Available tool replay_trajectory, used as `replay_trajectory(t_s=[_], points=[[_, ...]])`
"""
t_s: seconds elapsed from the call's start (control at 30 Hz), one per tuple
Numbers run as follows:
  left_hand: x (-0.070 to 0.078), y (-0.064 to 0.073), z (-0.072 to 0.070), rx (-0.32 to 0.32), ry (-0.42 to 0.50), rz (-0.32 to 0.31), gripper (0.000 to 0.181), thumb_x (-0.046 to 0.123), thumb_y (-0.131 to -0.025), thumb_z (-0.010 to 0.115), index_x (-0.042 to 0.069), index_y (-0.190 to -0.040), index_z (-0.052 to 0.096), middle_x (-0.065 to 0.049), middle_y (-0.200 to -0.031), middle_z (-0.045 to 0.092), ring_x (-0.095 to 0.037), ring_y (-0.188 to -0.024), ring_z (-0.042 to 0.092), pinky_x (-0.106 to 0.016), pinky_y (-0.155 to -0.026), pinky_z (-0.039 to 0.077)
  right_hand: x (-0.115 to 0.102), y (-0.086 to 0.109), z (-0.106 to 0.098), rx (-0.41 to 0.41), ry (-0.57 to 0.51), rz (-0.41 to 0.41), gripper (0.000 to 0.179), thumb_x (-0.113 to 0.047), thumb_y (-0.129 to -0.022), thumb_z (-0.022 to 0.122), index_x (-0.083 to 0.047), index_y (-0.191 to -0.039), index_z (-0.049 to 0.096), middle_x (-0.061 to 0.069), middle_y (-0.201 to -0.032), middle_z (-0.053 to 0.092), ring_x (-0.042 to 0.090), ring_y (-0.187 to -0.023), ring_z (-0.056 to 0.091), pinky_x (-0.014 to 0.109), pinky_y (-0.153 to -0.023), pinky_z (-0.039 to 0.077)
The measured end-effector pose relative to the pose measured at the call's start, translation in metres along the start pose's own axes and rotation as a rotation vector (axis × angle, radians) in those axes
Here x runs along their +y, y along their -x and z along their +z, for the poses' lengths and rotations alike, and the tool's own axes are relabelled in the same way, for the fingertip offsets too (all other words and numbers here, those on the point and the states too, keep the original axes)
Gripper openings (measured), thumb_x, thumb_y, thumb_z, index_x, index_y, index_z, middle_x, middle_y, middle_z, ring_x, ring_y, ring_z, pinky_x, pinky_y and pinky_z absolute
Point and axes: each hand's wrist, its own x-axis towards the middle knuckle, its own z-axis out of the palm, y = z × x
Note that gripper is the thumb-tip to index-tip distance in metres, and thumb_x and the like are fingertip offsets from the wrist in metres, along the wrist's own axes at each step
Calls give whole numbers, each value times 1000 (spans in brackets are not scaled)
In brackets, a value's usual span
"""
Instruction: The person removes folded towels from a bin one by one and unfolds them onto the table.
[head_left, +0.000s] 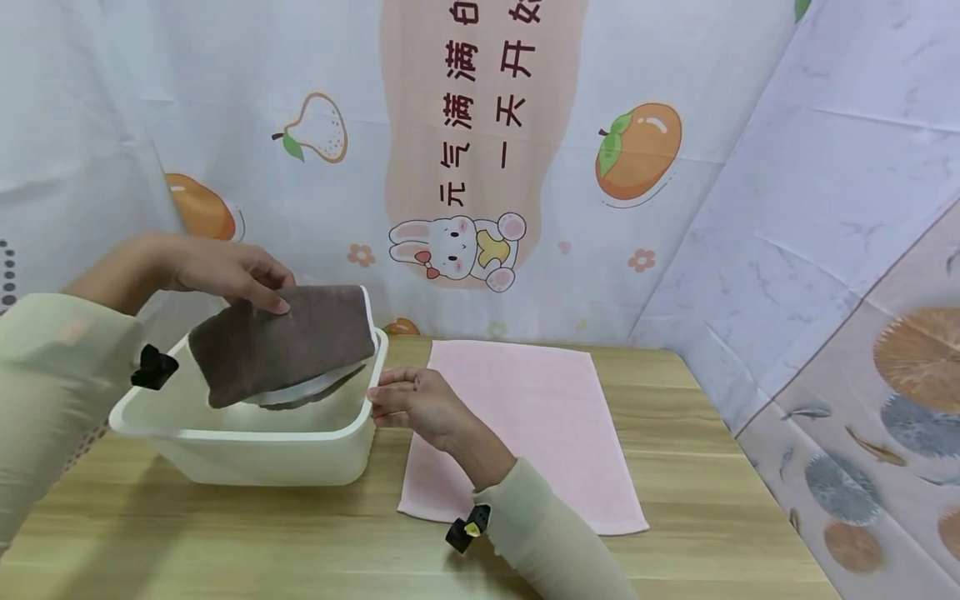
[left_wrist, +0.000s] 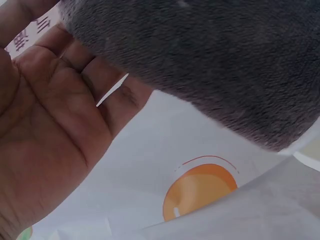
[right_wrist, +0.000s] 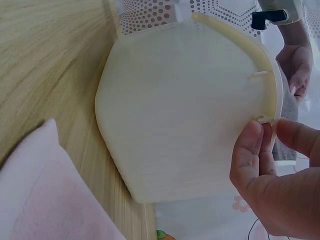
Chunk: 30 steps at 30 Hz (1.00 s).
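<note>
My left hand pinches the upper edge of a folded grey-brown towel, thumb in front and fingers behind. The towel hangs tilted over the white plastic basin, and its lower part overlaps the opening. Beneath it show a white edge and a darker strip of cloth; the rest is hidden. With thumb and fingers, my right hand grips the basin's right rim, as the right wrist view also shows. In the left wrist view the towel's fuzzy surface fills the top.
A pink towel lies flat on the wooden table, right of the basin and partly behind my right forearm. A printed curtain hangs along the table's back edge, and a patterned cloth hangs at the right.
</note>
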Motion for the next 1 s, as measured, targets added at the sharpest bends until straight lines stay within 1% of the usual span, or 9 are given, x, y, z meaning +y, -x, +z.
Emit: replay_trajectory(t_s=[0.13, 0.27, 0.4, 0.5, 0.6, 0.73, 0.87, 0.93, 1.0], points=[[4, 6, -1, 100, -10, 52, 23, 21, -102, 61, 1, -95, 56, -4, -82, 51, -15, -79, 51, -32, -69, 45, 0, 0, 1, -3, 10, -1, 14, 0, -94, 69, 0, -107, 65, 9, -87, 69, 18, -75, 68, 33, -75, 61], [9, 10, -1, 211, 0, 82, 26, 23, -103, 61, 2, -93, 51, -3, -79, 45, -15, -72, 44, -32, -64, 41, 0, 0, 2, -4, 19, -11, 15, 0, -95, 69, 1, -109, 64, 9, -87, 69, 18, -75, 68, 34, -75, 61], [14, 11, -2, 295, -13, 108, 26, 25, -105, 60, 3, -97, 50, -3, -79, 44, -17, -71, 43, -34, -62, 40, -1, 1, 1, -15, 24, -11, 16, -1, -96, 69, 1, -111, 63, 9, -88, 69, 18, -76, 68, 32, -74, 61], [19, 11, -2, 355, -32, 107, 23, 28, -106, 59, 5, -105, 52, -6, -86, 49, -20, -77, 49, -34, -66, 43, -1, 2, 0, -20, 32, -13, 17, -1, -96, 69, 1, -112, 63, 9, -89, 69, 18, -77, 68, 33, -75, 61], [22, 9, -2, 431, -50, 109, 23, 30, -106, 58, 9, -112, 55, -8, -93, 54, -21, -83, 53, -33, -69, 44, -2, 2, 0, -21, 49, -16, 18, -2, -96, 69, 2, -113, 64, 9, -90, 70, 17, -78, 69, 43, -84, 60], [31, 5, -3, 538, -92, 108, 27, 35, -107, 55, 12, -119, 55, -9, -107, 62, -22, -90, 58, -31, -73, 47, -3, 1, -1, -21, 72, -16, 19, -3, -96, 70, 2, -114, 65, 9, -90, 71, 17, -78, 69, 55, -95, 53], [37, 0, -4, 609, -99, 88, 35, 40, -107, 50, 12, -127, 50, -18, -128, 61, -30, -106, 61, -40, -84, 48, -5, -1, -1, -26, 93, -12, 18, -3, -96, 70, 3, -112, 65, 10, -90, 71, 18, -77, 70, 54, -94, 54], [40, -2, -4, 640, -88, 88, 38, 41, -107, 48, 10, -129, 49, -22, -133, 59, -33, -111, 59, -42, -86, 47, -7, -1, -1, -26, 103, -5, 18, -3, -96, 70, 3, -111, 65, 11, -89, 71, 18, -76, 70, 52, -92, 56], [43, -5, -3, 671, -61, 91, 39, 42, -107, 48, 9, -128, 49, -23, -133, 60, -33, -112, 59, -41, -86, 48, -8, -1, 0, -22, 109, -2, 17, -2, -95, 70, 4, -111, 64, 11, -88, 71, 19, -76, 70, 51, -91, 56]])
